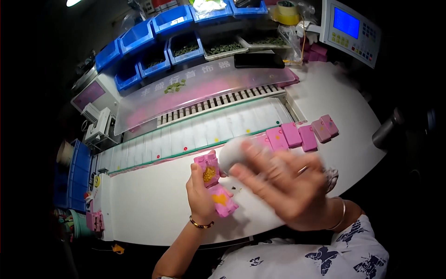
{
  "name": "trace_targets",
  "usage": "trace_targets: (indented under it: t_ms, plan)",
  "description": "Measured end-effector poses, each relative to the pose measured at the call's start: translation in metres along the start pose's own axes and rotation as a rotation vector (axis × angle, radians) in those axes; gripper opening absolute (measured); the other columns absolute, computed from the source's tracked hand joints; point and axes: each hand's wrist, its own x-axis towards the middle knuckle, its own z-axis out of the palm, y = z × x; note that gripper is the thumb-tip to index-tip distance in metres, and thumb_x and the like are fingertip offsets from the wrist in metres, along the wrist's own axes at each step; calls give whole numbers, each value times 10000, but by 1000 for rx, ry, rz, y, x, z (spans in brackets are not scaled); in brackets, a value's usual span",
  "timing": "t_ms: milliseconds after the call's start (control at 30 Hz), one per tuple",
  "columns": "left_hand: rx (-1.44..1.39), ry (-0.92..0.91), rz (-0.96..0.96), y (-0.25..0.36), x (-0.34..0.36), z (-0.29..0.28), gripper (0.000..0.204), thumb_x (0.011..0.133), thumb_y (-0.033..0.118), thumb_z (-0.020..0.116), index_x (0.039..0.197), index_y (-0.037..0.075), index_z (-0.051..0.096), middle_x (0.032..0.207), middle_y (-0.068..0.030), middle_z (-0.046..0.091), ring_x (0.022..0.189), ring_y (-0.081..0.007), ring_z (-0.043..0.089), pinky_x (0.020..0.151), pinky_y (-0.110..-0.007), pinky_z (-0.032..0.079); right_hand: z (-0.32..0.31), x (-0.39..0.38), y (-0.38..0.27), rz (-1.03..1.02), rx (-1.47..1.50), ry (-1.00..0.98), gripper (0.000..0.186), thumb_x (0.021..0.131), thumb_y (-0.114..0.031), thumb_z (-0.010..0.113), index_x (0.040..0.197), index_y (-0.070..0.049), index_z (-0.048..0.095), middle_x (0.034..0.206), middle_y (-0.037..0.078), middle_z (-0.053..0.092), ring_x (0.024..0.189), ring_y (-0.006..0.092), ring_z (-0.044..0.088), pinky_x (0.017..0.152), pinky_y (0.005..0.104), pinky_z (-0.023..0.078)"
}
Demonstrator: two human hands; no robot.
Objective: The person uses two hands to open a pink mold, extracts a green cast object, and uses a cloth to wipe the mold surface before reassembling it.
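Note:
My left hand [197, 195] grips an opened pink mould, with an upper half [203, 162] holding a small yellow shape [209, 174] and a lower half [224, 210] showing a yellow heart-shaped patch [219, 199]. My right hand [285, 188] holds a white, soft-looking round object [230, 156] just right of the upper half, blurred by motion. Behind my right hand, several pink blocks [291, 135] lie in a row on the white worktop [153, 204].
A long glass-lidded channel [223, 118] with rollers crosses the worktop. Behind it are blue bins [134, 35], a dark phone [258, 60] and a control panel [346, 32]. A dark cylinder [385, 130] stands at right, blue crates [76, 172] at left.

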Motion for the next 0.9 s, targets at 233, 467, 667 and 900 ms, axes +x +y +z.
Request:
trace_targets:
  t_ms: [233,467,667,900]
  plan:
    - [113,0,371,-9,-12,-7,655,1034,472,293,1309,-94,476,1134,-156,600,934,-175,589,865,-325,487,12,-21,3,-44,225,-164,401,741,-150,633,1138,-125,685,1306,82,605,782,132,569,695,264,385]
    - [215,38,636,9,-8,6,756,997,581,265,1293,-90,445,1003,-147,613,829,-159,579,494,-274,537,12,-26,-21,-172,119,-182,387,764,-195,589,1131,-135,695,1330,64,592,767,121,553,719,237,386]
    - [-106,113,440,9,-5,1,625,1011,552,262,1112,-20,494,864,-93,564,669,-155,558,475,-286,524,23,-64,10,-10,178,-336,389,758,-172,603,1145,-152,630,1313,77,581,800,168,580,729,319,402]
    - [-470,60,58,6,-7,0,607,1001,571,296,1000,6,517,879,-90,556,608,-176,552,486,-320,527,5,-63,41,141,26,-543,497,694,-90,657,1187,-73,602,1275,119,580,865,233,597,761,367,407]
